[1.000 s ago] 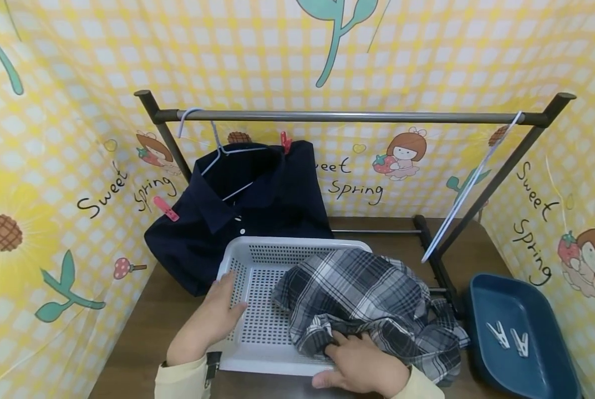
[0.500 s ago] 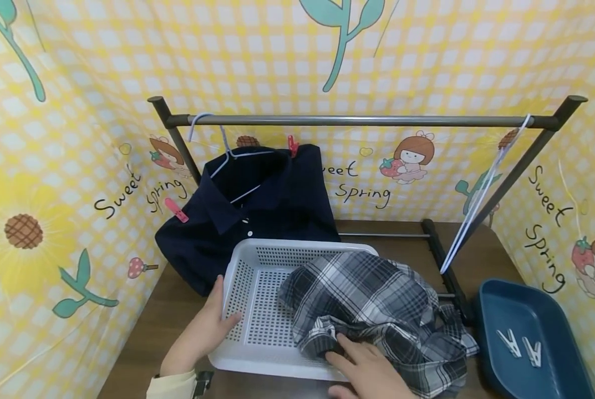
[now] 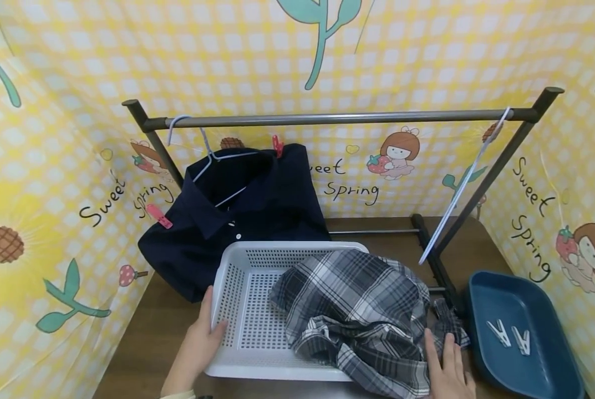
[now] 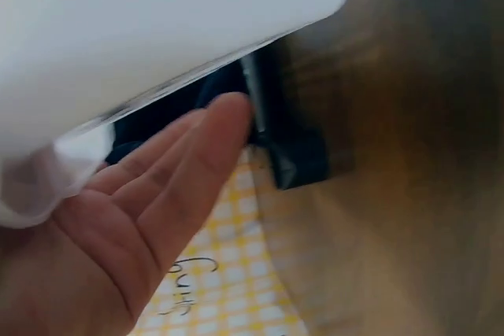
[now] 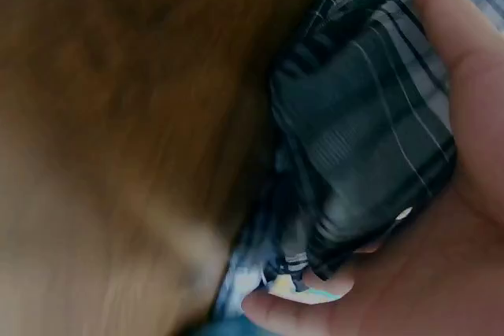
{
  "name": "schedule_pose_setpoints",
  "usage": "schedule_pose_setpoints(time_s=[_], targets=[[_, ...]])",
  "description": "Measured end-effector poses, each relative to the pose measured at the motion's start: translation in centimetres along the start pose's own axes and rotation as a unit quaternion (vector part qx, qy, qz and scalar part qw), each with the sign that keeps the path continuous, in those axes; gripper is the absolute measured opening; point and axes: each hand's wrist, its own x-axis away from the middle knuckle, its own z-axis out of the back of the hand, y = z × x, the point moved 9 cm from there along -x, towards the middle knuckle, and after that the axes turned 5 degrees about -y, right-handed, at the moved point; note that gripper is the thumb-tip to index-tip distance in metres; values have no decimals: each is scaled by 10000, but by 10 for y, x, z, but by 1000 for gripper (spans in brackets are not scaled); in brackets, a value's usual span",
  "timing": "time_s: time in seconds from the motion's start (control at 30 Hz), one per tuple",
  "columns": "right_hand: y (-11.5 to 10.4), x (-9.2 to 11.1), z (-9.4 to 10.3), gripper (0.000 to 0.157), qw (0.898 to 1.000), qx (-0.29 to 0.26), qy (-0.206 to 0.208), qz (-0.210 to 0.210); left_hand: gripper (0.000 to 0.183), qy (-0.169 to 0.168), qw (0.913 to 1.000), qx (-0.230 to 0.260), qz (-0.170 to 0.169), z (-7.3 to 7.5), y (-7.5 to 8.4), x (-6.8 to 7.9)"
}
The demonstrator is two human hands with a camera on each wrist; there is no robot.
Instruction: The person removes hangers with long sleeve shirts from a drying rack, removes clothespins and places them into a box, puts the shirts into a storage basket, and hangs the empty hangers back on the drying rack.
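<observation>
In the head view, a white plastic basket (image 3: 247,363) with perforated sides holds a bunched grey plaid shirt (image 3: 349,282), which spills over its right side. My left hand (image 3: 197,343) holds the basket's left rim, thumb over the edge and fingers along the outside. The left wrist view has those fingers (image 4: 197,171) extended beside the basket wall (image 4: 189,29). My right hand (image 3: 449,368) touches the shirt's overhanging right part with its fingers straight. From the right wrist, the shirt cloth (image 5: 370,131) lies against the palm, between thumb and fingers.
Behind the basket a navy shirt (image 3: 262,205) hangs on a hanger with pink clips (image 3: 158,216), from a dark metal rack (image 3: 327,119). An unloaded white hanger (image 3: 464,185) is at the rack's right end. A blue tray (image 3: 514,296) with two white clothespins (image 3: 522,340) stands at right.
My right hand has moved from the shirt's front folds to its right overhanging part. My left hand has slid down along the basket's left rim, and the basket has turned slightly.
</observation>
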Motion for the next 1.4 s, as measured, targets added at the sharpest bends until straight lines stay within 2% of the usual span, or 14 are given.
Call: schedule_pose_setpoints(time_s=[0.13, 0.27, 0.33, 0.4, 0.5, 0.6, 0.8, 0.9, 1.0, 1.07, 1.17, 1.23, 1.33, 1.4], targets=[[-16, -24, 7, 131, 9986, -217, 287, 385, 75, 140, 9994, 293, 102, -4, -8, 4], [-35, -41, 17, 82, 9966, -1, 499, 661, 73, 170, 9986, 493, 129, -7, -11, 4], [-42, -46, 18, 55, 9949, -176, 444, 889, 72, 156, 9982, 553, 160, -9, -11, 4], [-48, -48, 19, 39, 9909, -480, 491, 1159, 72, 148, 9978, 615, 189, -11, -10, 3], [-53, -44, 28, 31, 9791, -942, 941, 1536, 72, 153, 9972, 700, 215, -13, -10, 1], [-54, -34, 42, 32, 9663, -1355, 1526, 1567, 72, 175, 9969, 732, 236, -13, -9, -1], [-72, -2, 75, 38, 9278, -2447, 2338, 1571, 74, 100, 9958, 742, 526, -8, -14, 0], [-97, 15, 89, 41, 9129, -2212, 2777, 2014, 74, 62, 9945, 805, 661, -7, -18, 1], [-120, 30, 98, 38, 9040, -1805, 3039, 2404, 75, 70, 9944, 826, 661, -6, -20, 2], [-131, 35, 101, 37, 9126, -1467, 2962, 2408, 76, 82, 9947, 815, 618, -6, -20, 3], [-145, 39, 101, 36, 9404, -771, 2551, 2111, 76, 130, 9956, 739, 560, -4, -17, 4], [-152, 43, 100, 35, 9531, -270, 2319, 1928, 76, 165, 9961, 684, 538, -4, -15, 4], [-163, 52, 101, 35, 9516, 145, 2375, 1946, 76, 216, 9966, 603, 513, -4, -13, 5], [-171, 59, 105, 37, 9392, 55, 2651, 2183, 76, 280, 9970, 549, 466, -3, -13, 6]])
